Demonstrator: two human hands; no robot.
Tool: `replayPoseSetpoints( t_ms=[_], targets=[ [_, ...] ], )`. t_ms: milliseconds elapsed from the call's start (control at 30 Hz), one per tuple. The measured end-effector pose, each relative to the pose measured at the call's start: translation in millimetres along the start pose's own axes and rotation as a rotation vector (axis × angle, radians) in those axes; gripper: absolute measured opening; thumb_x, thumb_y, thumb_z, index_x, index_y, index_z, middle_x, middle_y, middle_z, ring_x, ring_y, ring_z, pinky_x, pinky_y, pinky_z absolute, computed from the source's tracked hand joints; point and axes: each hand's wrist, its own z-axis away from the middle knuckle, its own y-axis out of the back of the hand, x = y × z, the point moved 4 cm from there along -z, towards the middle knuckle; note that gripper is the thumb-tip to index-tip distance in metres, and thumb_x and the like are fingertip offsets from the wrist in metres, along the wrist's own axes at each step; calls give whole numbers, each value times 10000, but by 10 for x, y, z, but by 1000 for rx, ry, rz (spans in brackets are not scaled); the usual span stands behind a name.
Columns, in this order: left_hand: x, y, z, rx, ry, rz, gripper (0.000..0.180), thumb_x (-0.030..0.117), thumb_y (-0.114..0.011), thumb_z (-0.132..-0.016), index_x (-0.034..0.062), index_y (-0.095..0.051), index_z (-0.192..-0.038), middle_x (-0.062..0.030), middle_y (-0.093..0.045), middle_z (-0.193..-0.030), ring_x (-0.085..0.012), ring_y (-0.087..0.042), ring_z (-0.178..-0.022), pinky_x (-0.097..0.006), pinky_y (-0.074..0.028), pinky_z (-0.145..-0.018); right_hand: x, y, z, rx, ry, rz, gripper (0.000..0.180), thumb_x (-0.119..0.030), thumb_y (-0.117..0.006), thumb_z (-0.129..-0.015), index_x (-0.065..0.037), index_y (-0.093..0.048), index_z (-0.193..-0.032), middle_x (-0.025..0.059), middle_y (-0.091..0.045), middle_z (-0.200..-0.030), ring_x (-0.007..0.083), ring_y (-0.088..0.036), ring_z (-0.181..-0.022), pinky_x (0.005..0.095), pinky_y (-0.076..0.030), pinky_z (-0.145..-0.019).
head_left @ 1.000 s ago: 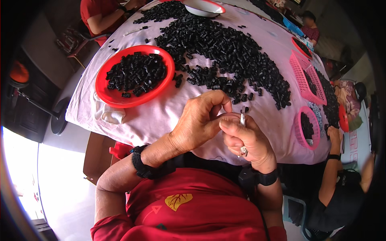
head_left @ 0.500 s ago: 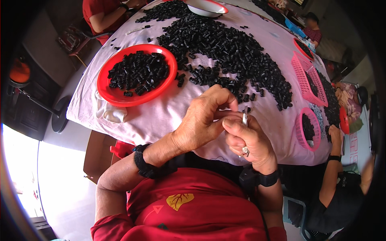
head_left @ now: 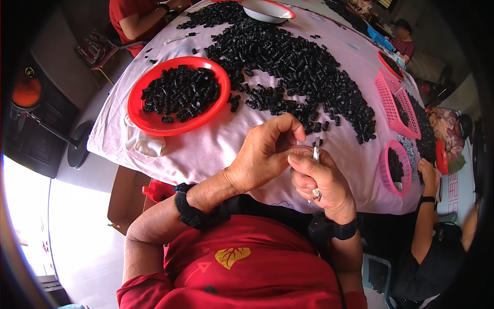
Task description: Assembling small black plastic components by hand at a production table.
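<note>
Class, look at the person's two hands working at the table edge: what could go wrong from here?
The small silvery metal piece pinched between the left hand and right hand could slip and drop off the table edge. A sleeve might also scatter the loose black plastic pieces heaped near the round red plastic plate.

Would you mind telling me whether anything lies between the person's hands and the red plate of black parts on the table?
Nothing visible does. The left hand and right hand meet around a small silvery metal piece near the table edge. Only bare pale pink tablecloth separates them from the round red plastic plate of small black plastic parts.
</note>
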Motion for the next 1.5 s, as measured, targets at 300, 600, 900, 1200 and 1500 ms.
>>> replayPoseSetpoints(
  t_ms=[300, 600, 900, 1200, 1500],
  targets=[
    [8, 4, -19, -72, 135, -160, 169, -6, -657, -815, 53, -543, -923, 74, -473, -775, 3, -424, -698, -173, -374, -592, -20, -21, -29, -17, 46, -3, 283, -306, -611, -896, -43, -607, -1000, -84, -365, -520, -6, -295, -402, 176, -240, -365],
    [75, 43, 18, -49, 177, -283, 165, 57, -707, -770, 67, -577, -870, 18, -479, -669, -65, -460, -606, -227, -395, -525, 7, 26, -26, 20, 22, 9, 288, -314, -622, -891, -42, -617, -987, -77, -375, -521, -5, -306, -399, 177, -248, -362],
    [27, -17, 3, -46, 47, -41, 167, 31, -696, -749, 35, -557, -842, -53, -527, -793, -112, -541, -701, -268, -445, -573, -3, 21, 0, 36, -7, 19, 300, -306, -628, -885, -32, -632, -1009, -74, -380, -521, -1, -314, -400, 181, -245, -362],
    [101, -4, -5, -10, -173, -214, 163, -3, -677, -748, 37, -557, -851, -35, -528, -772, -135, -518, -669, -250, -431, -584, -44, -19, 26, 59, 11, -1, 252, -301, -616, -898, -114, -527, -754, -80, -366, -504, -2, -303, -391, 181, -230, -356],
    [133, 2, -12, -34, -130, -345, 194, -29, -686, -730, 34, -575, -876, -22, -523, -801, -88, -515, -691, -242, -453, -608, -19, -9, -6, 41, 11, -7, 230, -300, -619, -897, -90, -577, -814, -81, -369, -510, -2, -307, -393, 183, -235, -355]
  ],
)
